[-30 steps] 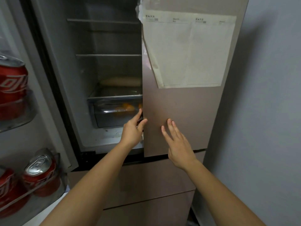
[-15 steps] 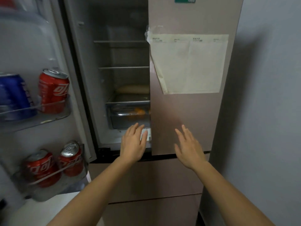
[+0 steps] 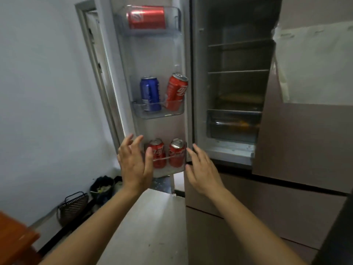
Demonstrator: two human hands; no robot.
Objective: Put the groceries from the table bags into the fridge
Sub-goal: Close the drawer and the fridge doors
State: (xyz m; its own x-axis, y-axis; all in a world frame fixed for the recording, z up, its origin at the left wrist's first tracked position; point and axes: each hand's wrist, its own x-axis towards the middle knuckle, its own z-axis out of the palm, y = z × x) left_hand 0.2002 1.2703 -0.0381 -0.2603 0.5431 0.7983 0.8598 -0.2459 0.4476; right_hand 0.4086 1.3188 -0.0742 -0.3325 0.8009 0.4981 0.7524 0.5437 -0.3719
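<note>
Red cans [image 3: 176, 155] (door bin [image 3: 169, 170]) between left hand [image 3: 133, 165], right hand [image 3: 200, 173]; both released, empty.

Hands in view: 2, left hand [image 3: 133, 165] and right hand [image 3: 201, 173].

Red cola cans: 4. Two stand upright between the hands: lower-left can [image 3: 159, 150] just beside the left thumb, lower-right can [image 3: 177, 152] near the right fingertips. Tilted can [image 3: 176, 92] above the hands; lying can [image 3: 146, 17] well above them.

Blue can [image 3: 150, 93]: 1, above the left hand, beside the tilted can.

Clear door bins: 3, namely bottom bin [image 3: 172, 170], middle bin [image 3: 162, 114], top bin [image 3: 177, 20].

Above the right hand: 2 shelves, upper shelf [image 3: 238, 43] and lower shelf [image 3: 238, 71]; 1 crisper drawer [image 3: 233, 129]. Orange items inside it: count unreadable.

Paper sheet [image 3: 315, 64]: 1, up and right of the right hand.

Floor, left of the left arm: 1 black basket [image 3: 73, 207], 1 dark bin [image 3: 103, 186].
</note>
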